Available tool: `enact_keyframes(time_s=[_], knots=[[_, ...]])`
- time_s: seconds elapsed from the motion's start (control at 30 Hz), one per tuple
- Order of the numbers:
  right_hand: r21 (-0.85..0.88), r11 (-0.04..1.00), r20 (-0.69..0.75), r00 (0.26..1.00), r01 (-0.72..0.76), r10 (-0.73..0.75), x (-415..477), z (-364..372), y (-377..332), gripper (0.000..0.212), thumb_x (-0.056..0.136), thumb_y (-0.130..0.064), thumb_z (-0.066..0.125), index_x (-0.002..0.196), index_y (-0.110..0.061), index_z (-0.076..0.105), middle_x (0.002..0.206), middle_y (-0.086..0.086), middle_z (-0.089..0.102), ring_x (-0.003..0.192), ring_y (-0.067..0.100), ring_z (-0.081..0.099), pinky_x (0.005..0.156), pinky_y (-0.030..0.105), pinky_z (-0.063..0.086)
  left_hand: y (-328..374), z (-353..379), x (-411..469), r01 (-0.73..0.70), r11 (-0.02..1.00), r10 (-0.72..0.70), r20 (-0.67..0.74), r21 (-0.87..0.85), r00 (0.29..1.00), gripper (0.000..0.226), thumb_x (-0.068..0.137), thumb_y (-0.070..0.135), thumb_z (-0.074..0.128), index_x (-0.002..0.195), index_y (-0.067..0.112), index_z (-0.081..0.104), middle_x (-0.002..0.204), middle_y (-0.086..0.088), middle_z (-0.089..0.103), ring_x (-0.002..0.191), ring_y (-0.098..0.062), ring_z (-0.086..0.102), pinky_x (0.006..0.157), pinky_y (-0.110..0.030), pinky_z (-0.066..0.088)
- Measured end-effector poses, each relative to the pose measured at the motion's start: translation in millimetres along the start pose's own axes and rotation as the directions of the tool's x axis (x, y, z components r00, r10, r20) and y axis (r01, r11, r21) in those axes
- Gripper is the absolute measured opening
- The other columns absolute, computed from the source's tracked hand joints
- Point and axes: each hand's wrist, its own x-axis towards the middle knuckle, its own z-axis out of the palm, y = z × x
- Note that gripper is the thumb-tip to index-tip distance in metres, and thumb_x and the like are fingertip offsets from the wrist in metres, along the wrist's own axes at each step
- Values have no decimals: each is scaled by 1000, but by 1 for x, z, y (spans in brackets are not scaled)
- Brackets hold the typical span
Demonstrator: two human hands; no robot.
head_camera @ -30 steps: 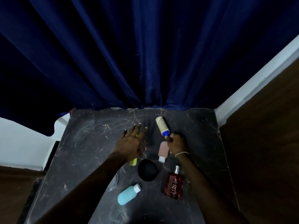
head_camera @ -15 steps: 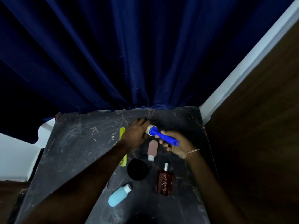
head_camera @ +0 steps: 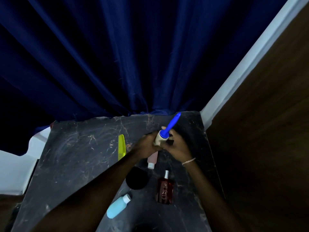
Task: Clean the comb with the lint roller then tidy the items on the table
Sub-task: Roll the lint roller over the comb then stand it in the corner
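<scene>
The lint roller has a cream roll and a blue handle that points up and away toward the curtain. Both hands hold it above the dark marble table. My left hand wraps the roll from the left. My right hand, with a bracelet at the wrist, grips the roll from the right. The yellow-green comb lies flat on the table, just left of my left hand, untouched.
A pink bottle lies under my hands. Nearer to me lie a black round lid, a dark red perfume bottle and a light blue bottle. A blue curtain hangs behind; a wooden panel stands at the right.
My left hand left the comb and joined the right on the lint roller. The roller was lifted and turned, so its handle now points away from me.
</scene>
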Motion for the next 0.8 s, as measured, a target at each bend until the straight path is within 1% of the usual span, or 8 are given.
enact_keyframes(time_s=[0.1,0.2,0.3,0.33,0.4,0.53,0.67,0.8], knots=[[-92,996,-78,997,6,-13,8,-4,1,62,74,-10,78,131,-23,58,116,-10,70,99,2,67,81,21,56,12,1,6,23,1000,-23,16,-19,1000,53,76,26,80,125,24,60,110,5,73,97,-13,69,82,-28,52],[-133,991,-115,993,-24,9,20,-13,2,60,72,-11,81,127,-22,59,107,-8,71,92,4,68,78,16,53,18,0,10,62,997,-60,33,-54,998,50,75,32,82,120,27,61,108,6,74,96,-14,70,86,-37,56],[-208,976,-184,983,-67,28,40,-26,19,55,65,-25,85,114,-28,62,102,-6,73,89,12,70,82,32,57,8,0,14,107,990,-105,25,-88,994,51,73,37,78,120,33,60,116,-1,73,107,-23,70,94,-46,55],[-230,970,-208,978,-80,31,47,-30,26,52,63,-30,85,109,-30,62,100,-5,74,87,14,71,82,39,58,-1,1,15,123,987,-122,21,-103,992,59,72,38,77,127,32,57,119,-3,71,111,-27,68,98,-47,54],[-270,955,-269,962,-120,44,60,-36,37,47,62,-32,84,103,-28,62,95,-2,74,84,19,70,80,45,58,-9,-2,13,156,978,-156,6,-138,988,74,68,49,76,135,31,52,119,-3,69,111,-29,68,98,-49,54],[-333,924,-330,941,-187,72,86,-45,35,40,67,-19,85,101,-16,66,96,9,74,87,28,69,78,39,56,-18,-15,1,168,985,-169,-24,-33,985,73,80,48,74,144,31,45,140,0,59,122,-18,61,105,-43,50],[-415,876,-337,936,-245,102,109,-52,39,42,69,-26,84,105,-14,65,102,10,73,92,29,67,77,31,51,-31,-25,-12,206,979,-205,-75,4,976,71,80,49,72,143,28,47,138,-1,61,121,-18,61,104,-38,51],[-420,860,-362,923,-289,134,123,-57,51,43,68,-39,82,102,-19,64,98,6,73,91,29,69,81,42,57,-42,-33,-21,209,978,-207,-106,9,973,66,87,32,76,146,21,48,139,0,59,122,-18,61,100,-30,51]])
